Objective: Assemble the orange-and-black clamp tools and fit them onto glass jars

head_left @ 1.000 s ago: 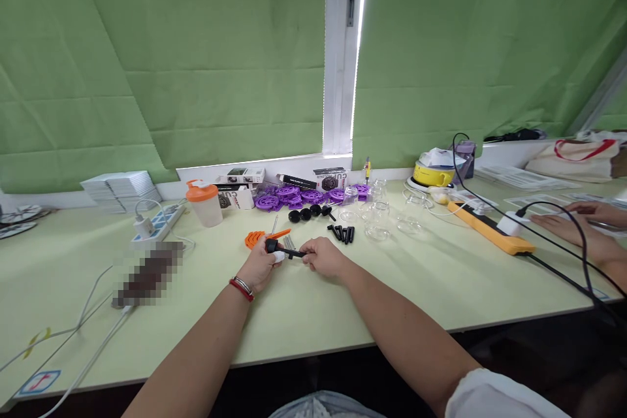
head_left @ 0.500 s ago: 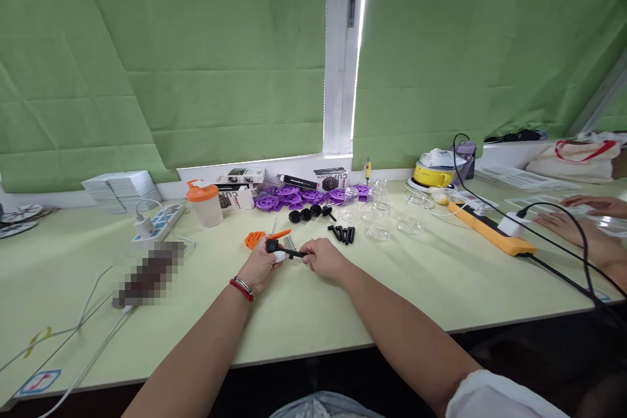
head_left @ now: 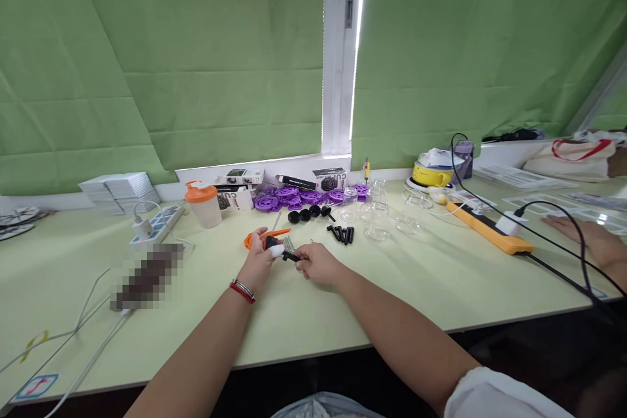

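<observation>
Head view: black stemmed part (head_left: 290,256), one; wide end clamped in left hand (head_left: 257,262), narrow end pinched in right hand (head_left: 318,264).

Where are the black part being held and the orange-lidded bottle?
Black part (head_left: 292,257): head view, on its exposed bar.
Orange-lidded bottle (head_left: 205,210): head view, on its pale body.

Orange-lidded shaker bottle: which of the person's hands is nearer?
The left hand, in front of and right of the shaker bottle; the right hand is farther right.
</observation>
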`<state>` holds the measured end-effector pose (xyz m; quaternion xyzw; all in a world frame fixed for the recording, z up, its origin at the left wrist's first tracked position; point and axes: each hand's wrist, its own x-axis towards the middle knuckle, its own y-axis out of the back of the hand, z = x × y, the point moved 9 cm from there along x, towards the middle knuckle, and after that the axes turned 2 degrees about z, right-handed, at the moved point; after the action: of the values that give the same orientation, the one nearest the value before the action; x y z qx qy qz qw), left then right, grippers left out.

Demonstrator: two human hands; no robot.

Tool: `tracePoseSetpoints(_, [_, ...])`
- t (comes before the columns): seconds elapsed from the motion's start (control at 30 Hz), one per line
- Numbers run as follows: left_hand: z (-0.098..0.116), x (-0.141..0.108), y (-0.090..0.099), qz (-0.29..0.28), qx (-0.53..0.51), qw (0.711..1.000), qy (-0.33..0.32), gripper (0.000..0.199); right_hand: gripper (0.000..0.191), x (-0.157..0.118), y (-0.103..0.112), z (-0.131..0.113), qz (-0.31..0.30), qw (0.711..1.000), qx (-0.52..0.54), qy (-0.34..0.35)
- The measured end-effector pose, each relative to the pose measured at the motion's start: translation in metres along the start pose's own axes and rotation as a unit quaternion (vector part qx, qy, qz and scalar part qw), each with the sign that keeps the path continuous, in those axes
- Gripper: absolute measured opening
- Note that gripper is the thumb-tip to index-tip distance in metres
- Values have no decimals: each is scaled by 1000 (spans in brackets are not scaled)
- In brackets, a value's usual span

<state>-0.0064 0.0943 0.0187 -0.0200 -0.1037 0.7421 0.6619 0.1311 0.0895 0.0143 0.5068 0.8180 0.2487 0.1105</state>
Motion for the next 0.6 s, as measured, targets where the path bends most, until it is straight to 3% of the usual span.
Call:
tracePoseSetpoints(0.13, [13, -2, 7, 54, 34, 996, -65, 45, 10, 2, -15, 3, -6, 995, 97, -17])
tracePoseSetpoints(0.23, [23, -6, 5, 79, 81, 988, -104, 42, 8, 4, -22, 4, -7, 988, 157, -13])
tracePoseSetpoints(0.43, [34, -14, -13, 24, 111, 982, -149, 66, 7, 3, -28, -5, -35, 963, 268, 3])
tracePoseSetpoints(0.6, [44, -17, -14, 20, 236, 949, -208, 88, 15, -1, -21, -16, -39, 932, 360, 19])
